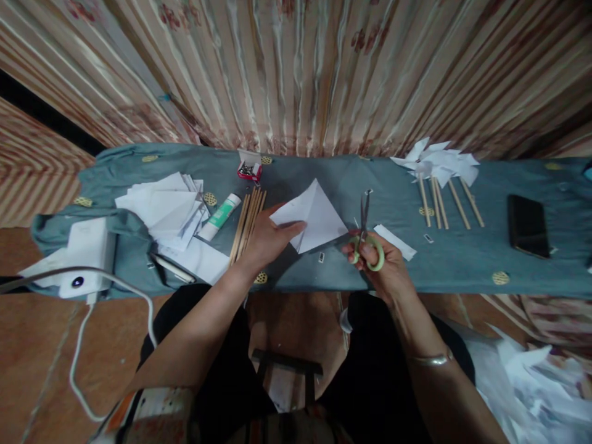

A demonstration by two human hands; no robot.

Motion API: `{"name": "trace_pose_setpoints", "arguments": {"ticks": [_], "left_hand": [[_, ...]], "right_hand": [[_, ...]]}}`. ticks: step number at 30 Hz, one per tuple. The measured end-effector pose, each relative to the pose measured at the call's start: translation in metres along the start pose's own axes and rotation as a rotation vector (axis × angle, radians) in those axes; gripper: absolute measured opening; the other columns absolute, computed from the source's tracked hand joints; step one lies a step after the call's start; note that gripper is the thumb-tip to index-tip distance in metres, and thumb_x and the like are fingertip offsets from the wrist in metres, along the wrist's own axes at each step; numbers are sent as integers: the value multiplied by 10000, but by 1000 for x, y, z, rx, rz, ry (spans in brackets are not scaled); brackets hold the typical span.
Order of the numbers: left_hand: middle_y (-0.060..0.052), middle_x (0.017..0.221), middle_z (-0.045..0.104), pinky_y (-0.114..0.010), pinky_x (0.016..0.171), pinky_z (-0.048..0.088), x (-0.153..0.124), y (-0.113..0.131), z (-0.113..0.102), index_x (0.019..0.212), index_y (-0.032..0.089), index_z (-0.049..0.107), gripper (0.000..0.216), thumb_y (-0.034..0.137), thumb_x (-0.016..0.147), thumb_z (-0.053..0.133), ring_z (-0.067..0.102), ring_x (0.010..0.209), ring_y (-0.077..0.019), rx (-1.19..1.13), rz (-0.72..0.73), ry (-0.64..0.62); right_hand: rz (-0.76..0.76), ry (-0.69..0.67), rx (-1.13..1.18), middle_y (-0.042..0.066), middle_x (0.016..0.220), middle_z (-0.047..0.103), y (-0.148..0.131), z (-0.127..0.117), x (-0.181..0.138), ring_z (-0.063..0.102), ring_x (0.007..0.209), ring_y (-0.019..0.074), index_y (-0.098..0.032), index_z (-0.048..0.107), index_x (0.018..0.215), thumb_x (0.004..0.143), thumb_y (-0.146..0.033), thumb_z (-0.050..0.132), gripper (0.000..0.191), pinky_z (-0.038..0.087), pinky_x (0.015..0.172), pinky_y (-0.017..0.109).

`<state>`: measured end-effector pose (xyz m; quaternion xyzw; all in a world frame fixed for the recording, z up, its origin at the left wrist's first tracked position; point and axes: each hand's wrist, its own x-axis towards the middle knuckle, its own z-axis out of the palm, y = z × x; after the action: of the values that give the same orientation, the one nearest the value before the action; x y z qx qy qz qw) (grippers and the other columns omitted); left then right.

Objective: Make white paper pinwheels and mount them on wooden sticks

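Folded paper in our left hand, scissors in our right

Our left hand (266, 237) pinches the folded white paper (313, 216) at its left edge, over the bench (462, 259); our right hand (383, 265), just right of it, grips the green-handled scissors (365, 237), blades together, long axis pointing away from us

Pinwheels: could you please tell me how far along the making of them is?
Done: several pinwheels lie at the far right. In hand: left hand holds a folded paper, right hand holds scissors. Left: stacked paper and bare sticks.
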<state>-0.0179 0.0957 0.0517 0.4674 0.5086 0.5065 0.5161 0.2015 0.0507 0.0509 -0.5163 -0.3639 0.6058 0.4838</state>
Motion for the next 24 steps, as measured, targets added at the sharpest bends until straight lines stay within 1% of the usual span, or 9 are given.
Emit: {"name": "trace_pose_setpoints", "arguments": {"ticks": [3,6,9,11,14,17,20,22,24], "left_hand": [[-47,845,767,-281,670,547,-4,0,3,884,129,743,288,217,613,782,699,765,-207,94,-21,-131],[-25,783,744,-239,597,490,-6,-2,6,882,132,741,286,240,619,776,653,674,-164,87,-47,-187],[-10,754,723,-228,577,463,-8,-5,8,891,138,737,307,255,611,788,622,639,-145,33,-74,-187],[-5,756,717,-231,589,460,-10,-6,10,897,141,737,314,278,621,796,617,643,-141,-19,-102,-179],[-1,726,704,-229,582,442,-14,-7,14,858,137,737,307,318,624,817,596,617,-128,-87,-161,-163],[3,664,683,-231,562,427,-14,-9,16,779,130,728,280,324,605,833,579,581,-125,-121,-198,-122],[-5,681,699,-246,570,448,-9,-9,12,795,143,738,270,316,611,834,605,598,-143,-153,-156,-57],[-16,735,726,-257,591,473,-3,-6,6,829,156,748,273,312,623,835,631,626,-152,-179,-106,-16],[-23,775,744,-270,621,499,2,-2,1,843,162,754,282,296,612,845,649,645,-157,-209,-66,23]], "right_hand": [[-43,49,0,-31,682,671,0,3,6,543,561,94,-223,700,916,563,-427,892,451,372,487,210],[-31,46,-38,-64,586,619,0,7,8,477,500,76,-209,680,835,523,-377,906,420,355,479,213],[-7,30,-36,-86,522,576,1,11,7,409,461,58,-200,642,751,486,-353,918,412,338,468,209],[-10,34,-23,-93,513,552,2,12,7,401,463,55,-199,623,733,489,-350,919,412,332,466,205],[-34,46,-21,-97,515,534,3,14,8,401,464,61,-207,607,737,508,-378,915,420,351,471,212],[-62,36,-25,-84,548,558,4,14,7,430,477,71,-215,614,767,548,-437,897,421,381,485,220],[-55,-40,-35,-44,611,617,4,10,3,491,522,85,-210,648,834,624,-530,849,433,377,482,214],[-6,-143,-59,1,684,672,3,6,-2,540,573,107,-200,673,917,664,-589,810,484,387,489,221],[60,-269,-101,47,789,715,3,1,-8,584,633,134,-186,686,1006,691,-614,783,540,429,520,244]]}}
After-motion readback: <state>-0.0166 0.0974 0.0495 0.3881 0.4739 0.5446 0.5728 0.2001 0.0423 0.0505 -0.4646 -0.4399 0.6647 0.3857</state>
